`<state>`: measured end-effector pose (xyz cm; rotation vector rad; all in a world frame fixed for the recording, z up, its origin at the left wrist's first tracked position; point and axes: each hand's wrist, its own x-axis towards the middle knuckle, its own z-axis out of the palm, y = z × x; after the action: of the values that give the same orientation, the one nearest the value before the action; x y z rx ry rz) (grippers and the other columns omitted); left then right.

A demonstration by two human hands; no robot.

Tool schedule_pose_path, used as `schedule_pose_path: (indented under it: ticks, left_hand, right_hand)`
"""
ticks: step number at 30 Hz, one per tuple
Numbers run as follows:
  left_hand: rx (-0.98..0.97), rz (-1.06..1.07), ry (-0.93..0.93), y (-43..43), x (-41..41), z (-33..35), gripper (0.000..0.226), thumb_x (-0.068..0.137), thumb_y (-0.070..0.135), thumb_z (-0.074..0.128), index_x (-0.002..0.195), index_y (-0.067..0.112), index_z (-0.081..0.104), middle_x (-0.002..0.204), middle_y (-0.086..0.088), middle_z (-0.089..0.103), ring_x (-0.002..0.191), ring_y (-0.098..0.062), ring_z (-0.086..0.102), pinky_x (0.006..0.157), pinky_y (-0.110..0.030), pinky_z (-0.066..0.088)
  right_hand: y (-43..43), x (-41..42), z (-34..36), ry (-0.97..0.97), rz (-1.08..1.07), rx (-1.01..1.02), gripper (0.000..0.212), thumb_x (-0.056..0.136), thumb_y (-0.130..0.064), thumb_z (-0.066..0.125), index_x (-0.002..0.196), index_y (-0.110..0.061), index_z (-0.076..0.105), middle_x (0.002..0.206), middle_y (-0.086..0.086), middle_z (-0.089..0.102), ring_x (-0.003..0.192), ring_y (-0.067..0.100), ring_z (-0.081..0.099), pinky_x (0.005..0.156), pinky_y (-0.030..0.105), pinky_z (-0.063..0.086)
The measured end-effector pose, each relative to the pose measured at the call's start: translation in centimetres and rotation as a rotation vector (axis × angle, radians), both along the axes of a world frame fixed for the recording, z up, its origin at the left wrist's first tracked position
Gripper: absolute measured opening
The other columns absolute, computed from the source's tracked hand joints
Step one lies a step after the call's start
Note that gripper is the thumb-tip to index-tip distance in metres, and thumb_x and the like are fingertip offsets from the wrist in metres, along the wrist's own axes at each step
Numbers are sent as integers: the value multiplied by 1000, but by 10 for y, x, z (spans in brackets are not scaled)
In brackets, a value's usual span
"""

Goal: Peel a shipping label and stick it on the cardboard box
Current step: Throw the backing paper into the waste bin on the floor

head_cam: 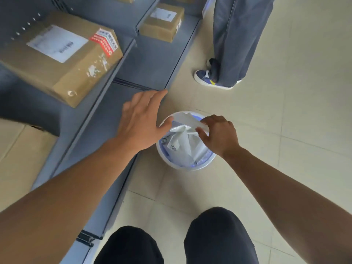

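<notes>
Knees of the wearer, in dark trousers, fill the 6 o'clock edge, with both bare forearms reaching forward over them.

Task item: the cardboard box (57, 54) sits on the grey shelf (152, 60) at 10 o'clock, and a white shipping label (57, 43) already lies flat on its top face, beside a red sticker (103, 41). Whether that label is fully pressed down cannot be told.

Hands: the right hand (219, 134) pinches a white paper strip (187, 120) between thumb and fingers, directly above the white waste bin (185, 140) at centre, which holds crumpled white paper. The left hand (141, 121) is spread and empty, palm down, its thumb at or near the far end of the strip; contact cannot be confirmed.

Assessment: the labelling appears done, and the step in hand is most likely disposal of the peeled backing. The next move calls for releasing the pinch so that the strip drops inside the rim.

Surroundings: a second labelled box (162, 22) stands on the shelf at 12 o'clock. Another person's legs (234, 40) stand on the tiled floor (285, 130) at 1 o'clock.
</notes>
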<state>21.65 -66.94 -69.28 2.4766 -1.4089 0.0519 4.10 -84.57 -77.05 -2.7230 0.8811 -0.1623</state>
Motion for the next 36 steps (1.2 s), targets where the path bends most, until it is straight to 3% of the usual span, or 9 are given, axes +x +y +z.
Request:
schedule_pose_path:
  ticks: [4, 9, 17, 21, 27, 36]
  left_hand:
    - [24, 13, -4, 10, 2, -34, 74, 87, 57, 55, 152, 25, 40, 144, -2, 54, 132, -30, 46, 97, -51, 44]
    - [63, 17, 9, 6, 3, -50, 73, 89, 53, 61, 153, 26, 37, 148, 0, 50, 136, -29, 43, 102, -51, 41]
    - [30, -17, 79, -12, -16, -8, 78, 90, 51, 62, 158, 29, 30, 150, -1, 49, 135, -31, 44, 101, -51, 44]
    - [2, -15, 81, -11, -24, 66, 76, 91, 54, 59, 157, 29, 30, 152, 1, 47, 137, -29, 43, 103, -51, 43]
    - [-44, -14, 37, -16, -26, 219, 78, 89, 64, 37, 157, 28, 31, 159, -4, 43, 142, -31, 42, 113, -52, 41]
    - [-208, 4, -90, -6, -41, 491, 75, 90, 64, 36, 157, 29, 33, 160, -2, 41, 143, -27, 38, 105, -53, 42]
  right_hand:
    - [-3, 8, -37, 56, 12, 28, 42, 91, -48, 63, 121, -19, 69, 114, 7, 71, 109, 36, 62, 86, 45, 49]
    - [3, 7, -59, 102, -23, 60, 71, 88, -62, 60, 145, -22, 51, 141, 3, 59, 130, 32, 51, 98, 47, 44]
    - [12, 3, 5, -103, -75, 71, 82, 92, -61, 55, 157, -19, 29, 145, 4, 54, 130, 31, 51, 96, 49, 45]
    - [9, 0, 91, -182, -64, 47, 81, 92, -60, 54, 157, -17, 30, 141, 6, 56, 127, 32, 53, 93, 49, 47]
    - [2, -3, 255, -261, -12, -11, 76, 92, -57, 54, 156, -23, 31, 149, 2, 51, 136, 27, 47, 105, 50, 44]
    - [9, -7, 546, -413, 88, -131, 76, 94, -57, 53, 157, -22, 31, 158, 3, 43, 147, 26, 37, 114, 56, 36]
